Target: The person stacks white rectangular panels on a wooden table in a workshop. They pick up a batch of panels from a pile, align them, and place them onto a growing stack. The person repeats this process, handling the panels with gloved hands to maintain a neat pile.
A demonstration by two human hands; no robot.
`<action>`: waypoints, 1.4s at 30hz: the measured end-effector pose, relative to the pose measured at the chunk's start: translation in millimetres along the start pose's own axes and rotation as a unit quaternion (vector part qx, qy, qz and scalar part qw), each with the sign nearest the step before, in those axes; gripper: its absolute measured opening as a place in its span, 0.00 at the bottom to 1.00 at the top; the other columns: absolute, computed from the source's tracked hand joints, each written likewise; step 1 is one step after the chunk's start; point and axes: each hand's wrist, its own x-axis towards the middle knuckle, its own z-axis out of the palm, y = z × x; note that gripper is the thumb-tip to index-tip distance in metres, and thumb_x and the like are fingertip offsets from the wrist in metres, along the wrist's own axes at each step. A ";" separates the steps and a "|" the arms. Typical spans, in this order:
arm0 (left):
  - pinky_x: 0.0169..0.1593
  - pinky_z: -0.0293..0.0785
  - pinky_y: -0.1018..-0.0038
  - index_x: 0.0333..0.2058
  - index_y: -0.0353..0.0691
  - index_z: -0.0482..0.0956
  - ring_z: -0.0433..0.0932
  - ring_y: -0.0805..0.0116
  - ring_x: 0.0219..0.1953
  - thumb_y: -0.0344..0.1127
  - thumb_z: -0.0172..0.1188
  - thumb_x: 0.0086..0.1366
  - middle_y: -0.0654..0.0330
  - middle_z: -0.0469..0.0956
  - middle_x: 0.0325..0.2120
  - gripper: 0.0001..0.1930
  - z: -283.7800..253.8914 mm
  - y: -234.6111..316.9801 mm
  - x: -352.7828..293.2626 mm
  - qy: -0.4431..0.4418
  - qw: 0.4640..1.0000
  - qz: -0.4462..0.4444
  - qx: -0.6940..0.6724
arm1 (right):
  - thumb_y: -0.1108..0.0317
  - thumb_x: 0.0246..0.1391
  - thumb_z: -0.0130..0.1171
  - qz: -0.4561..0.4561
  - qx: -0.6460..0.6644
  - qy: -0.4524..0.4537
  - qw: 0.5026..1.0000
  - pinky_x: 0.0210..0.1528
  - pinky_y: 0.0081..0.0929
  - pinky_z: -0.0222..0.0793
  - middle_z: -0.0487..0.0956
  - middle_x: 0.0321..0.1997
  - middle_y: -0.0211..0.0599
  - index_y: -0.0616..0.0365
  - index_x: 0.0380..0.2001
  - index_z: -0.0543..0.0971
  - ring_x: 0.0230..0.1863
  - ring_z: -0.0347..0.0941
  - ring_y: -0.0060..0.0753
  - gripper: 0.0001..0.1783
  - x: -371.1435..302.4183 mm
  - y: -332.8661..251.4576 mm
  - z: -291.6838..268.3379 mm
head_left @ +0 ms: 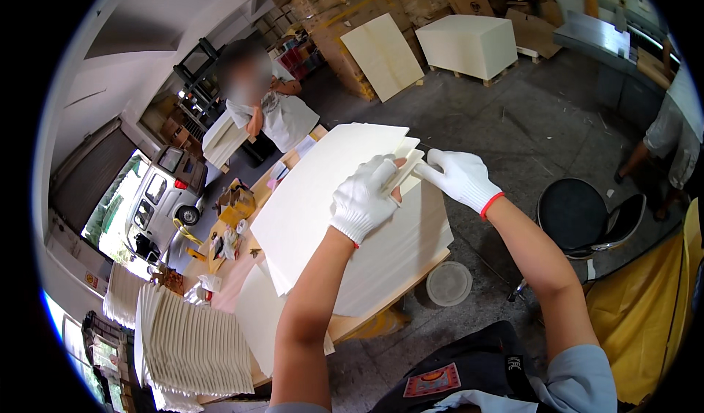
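Note:
Several large white sheets (315, 200) are lifted at a tilt above the worktable, their corners slightly fanned. My left hand (363, 199), in a white knitted glove with some bare fingertips, is closed around their right edge. At the fanned corners, my right hand (463, 180), in a white glove with a red cuff, pinches the sheet edges between thumb and fingers. Beneath the raised sheets lies a stack of similar white sheets (400, 255), its right part in shadow. The exact number of sheets between my fingers cannot be made out.
Fanned piles of pale sheets (194, 340) cover the near left of the wooden table (253, 262). Across it a person (275, 116) stands by more sheets. A round lid or tub (449, 284) and a black stool (572, 215) are on the floor to the right.

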 end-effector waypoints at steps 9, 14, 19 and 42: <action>0.53 0.79 0.56 0.52 0.48 0.83 0.82 0.47 0.49 0.40 0.62 0.63 0.54 0.82 0.49 0.18 24.2 -23.7 34.7 -0.060 0.995 -0.053 0.054 | 0.45 0.70 0.51 -0.221 -0.123 0.145 0.957 0.37 0.43 0.75 0.82 0.28 0.40 0.51 0.36 0.82 0.33 0.80 0.46 0.22 16.8 -5.3 -8.4; 0.52 0.79 0.63 0.55 0.45 0.83 0.84 0.53 0.48 0.39 0.62 0.67 0.52 0.84 0.49 0.19 16.1 -14.7 21.6 -0.060 0.992 -0.096 -0.059 | 0.39 0.73 0.43 -0.027 0.210 0.061 0.976 0.48 0.47 0.71 0.83 0.39 0.50 0.52 0.44 0.81 0.45 0.78 0.59 0.29 19.7 -12.8 11.1; 0.52 0.78 0.69 0.58 0.41 0.82 0.84 0.64 0.51 0.34 0.64 0.67 0.53 0.85 0.51 0.21 -1.7 2.2 10.5 -0.093 0.960 -0.180 -0.192 | 0.39 0.73 0.42 0.017 0.243 0.080 0.967 0.48 0.46 0.70 0.82 0.41 0.49 0.53 0.44 0.80 0.46 0.77 0.58 0.30 18.1 -8.0 25.4; 0.41 0.77 0.65 0.54 0.53 0.85 0.83 0.59 0.31 0.42 0.69 0.67 0.55 0.83 0.31 0.17 2.6 -1.8 7.8 -0.097 0.970 -0.173 -0.140 | 0.39 0.75 0.39 -0.002 0.213 0.101 0.972 0.51 0.48 0.71 0.83 0.46 0.52 0.52 0.49 0.80 0.49 0.78 0.61 0.30 16.4 -7.6 30.0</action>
